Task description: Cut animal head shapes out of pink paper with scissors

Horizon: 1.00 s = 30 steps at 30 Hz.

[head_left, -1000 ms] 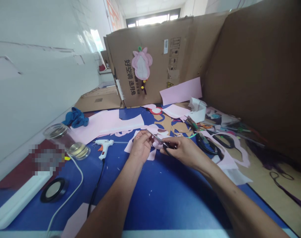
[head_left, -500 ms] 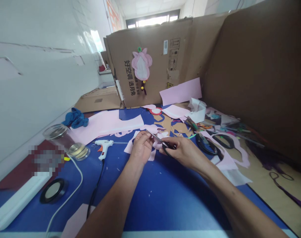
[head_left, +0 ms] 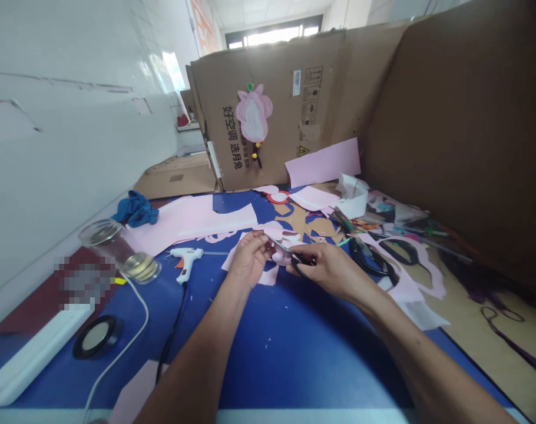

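Black-handled scissors (head_left: 300, 268) are gripped in my right hand (head_left: 332, 270), their blades pointing left and away from me. The blade tips reach the fingertips of my left hand (head_left: 250, 259), which is closed in a pinch. Whatever lies between those fingers is too small and covered to make out. Just beyond and beneath both hands lie cut pink pieces (head_left: 268, 275), partly hidden by the fingers. A white hot glue gun (head_left: 186, 262) with an orange trigger rests on the blue table to the left of my left hand.
Pink sheets (head_left: 184, 218) and brown cardboard scraps (head_left: 297, 219) cover the far part of the table. A glass jar (head_left: 113, 247), black tape roll (head_left: 95, 337) and cords are at left. Cluttered tools and a second pair of scissors (head_left: 502, 315) lie right. Cardboard (head_left: 277, 106) stands behind, bearing a pink ornament (head_left: 254, 115).
Both hands stay in nearly the same place, with the scissors still at my left fingertips. My left fingers have shifted slightly. The whole view has moved a little.
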{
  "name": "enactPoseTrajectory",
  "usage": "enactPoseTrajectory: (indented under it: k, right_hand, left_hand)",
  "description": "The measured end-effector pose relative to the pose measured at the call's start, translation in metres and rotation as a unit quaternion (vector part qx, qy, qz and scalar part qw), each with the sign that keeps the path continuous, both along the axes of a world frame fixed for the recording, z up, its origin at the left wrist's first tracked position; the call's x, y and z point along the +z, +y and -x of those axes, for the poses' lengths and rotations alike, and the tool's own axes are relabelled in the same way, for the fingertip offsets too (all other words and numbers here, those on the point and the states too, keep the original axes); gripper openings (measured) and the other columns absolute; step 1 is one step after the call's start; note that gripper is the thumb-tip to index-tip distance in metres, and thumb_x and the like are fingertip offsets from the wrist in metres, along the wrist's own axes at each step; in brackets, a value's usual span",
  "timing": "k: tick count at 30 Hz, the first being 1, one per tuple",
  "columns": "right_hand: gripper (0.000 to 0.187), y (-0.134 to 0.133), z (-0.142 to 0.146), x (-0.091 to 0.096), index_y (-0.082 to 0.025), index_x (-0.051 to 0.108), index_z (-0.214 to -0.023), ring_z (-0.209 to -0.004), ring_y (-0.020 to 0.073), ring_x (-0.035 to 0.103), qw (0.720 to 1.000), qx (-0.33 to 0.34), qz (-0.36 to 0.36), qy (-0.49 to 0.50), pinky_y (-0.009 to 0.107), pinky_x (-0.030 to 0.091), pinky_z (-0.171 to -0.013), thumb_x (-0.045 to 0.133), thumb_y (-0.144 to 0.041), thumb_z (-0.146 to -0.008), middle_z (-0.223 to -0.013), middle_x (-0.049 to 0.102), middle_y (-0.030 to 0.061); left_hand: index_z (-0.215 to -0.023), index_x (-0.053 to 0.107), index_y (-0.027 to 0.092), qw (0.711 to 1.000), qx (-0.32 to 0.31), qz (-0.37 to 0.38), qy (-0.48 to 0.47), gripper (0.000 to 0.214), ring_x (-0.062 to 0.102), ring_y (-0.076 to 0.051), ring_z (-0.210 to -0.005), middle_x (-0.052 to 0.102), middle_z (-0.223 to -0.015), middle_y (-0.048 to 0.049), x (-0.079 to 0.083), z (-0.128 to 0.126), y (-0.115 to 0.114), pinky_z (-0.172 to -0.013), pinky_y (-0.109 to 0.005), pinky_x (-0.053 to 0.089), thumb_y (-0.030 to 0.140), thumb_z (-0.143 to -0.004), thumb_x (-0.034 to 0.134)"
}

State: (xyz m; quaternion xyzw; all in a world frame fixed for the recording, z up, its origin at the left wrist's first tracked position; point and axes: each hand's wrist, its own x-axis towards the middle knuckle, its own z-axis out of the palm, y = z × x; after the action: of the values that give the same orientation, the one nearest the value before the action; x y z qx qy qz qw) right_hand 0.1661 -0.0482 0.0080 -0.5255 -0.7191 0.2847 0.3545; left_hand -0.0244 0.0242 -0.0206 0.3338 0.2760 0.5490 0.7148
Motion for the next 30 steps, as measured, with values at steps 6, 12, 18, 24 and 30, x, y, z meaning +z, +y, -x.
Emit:
enactPoseTrajectory:
  k: [6,12,18,24,30]
  right_hand:
    - [0.019,0.0,0.0,0.001,-0.024,0.083,-0.094,-0.073,0.021,0.063,1.0,-0.003,-0.002,-0.008,0.028,0.042,-0.064,0.07,-0.036,-0.088,-0.077,0.074,0.0005]
    - [0.02,0.0,-0.001,0.001,-0.023,0.084,-0.095,-0.074,0.0213,0.064,1.0,-0.006,-0.004,-0.001,0.028,0.043,-0.065,0.07,-0.035,-0.088,-0.078,0.075,0.001]
    - [0.023,0.002,-0.001,-0.002,-0.023,0.084,-0.099,-0.073,0.0212,0.064,1.0,-0.016,-0.004,-0.007,0.028,0.044,-0.065,0.07,-0.036,-0.087,-0.077,0.075,0.0016]
    - [0.021,0.002,0.0,-0.001,-0.023,0.084,-0.097,-0.073,0.0208,0.064,1.0,-0.016,-0.004,-0.012,0.029,0.044,-0.066,0.07,-0.035,-0.087,-0.081,0.076,0.0024]
    - [0.023,0.003,-0.002,-0.004,-0.022,0.084,-0.1,-0.073,0.0206,0.065,1.0,-0.016,-0.01,-0.016,0.028,0.044,-0.066,0.07,-0.035,-0.087,-0.081,0.076,0.0021]
  left_hand:
    - [-0.082,0.066,0.018,1.0,0.001,-0.008,0.013,0.027,0.07,-0.018,-0.078,0.072,-0.081,-0.0039,-0.002,0.004,0.002,-0.081,-0.035,0.056,0.019,-0.066,0.088]
    - [-0.081,0.067,0.017,1.0,-0.003,0.005,0.004,0.027,0.07,-0.017,-0.077,0.073,-0.08,-0.0033,-0.001,0.001,0.001,-0.08,-0.033,0.056,0.018,-0.066,0.09]
    - [-0.078,0.067,0.017,0.999,0.022,0.029,-0.033,0.029,0.07,-0.015,-0.076,0.073,-0.078,-0.0018,-0.001,-0.004,-0.001,-0.079,-0.031,0.056,0.014,-0.062,0.09]
    - [-0.078,0.065,0.018,0.997,0.038,0.043,-0.057,0.03,0.071,-0.015,-0.079,0.074,-0.08,-0.0013,-0.003,-0.009,-0.003,-0.081,-0.03,0.056,0.013,-0.061,0.09]
    - [-0.078,0.064,0.018,0.997,0.041,0.042,-0.055,0.03,0.069,-0.014,-0.078,0.073,-0.079,0.0,-0.003,-0.01,-0.004,-0.08,-0.029,0.054,0.014,-0.062,0.089]
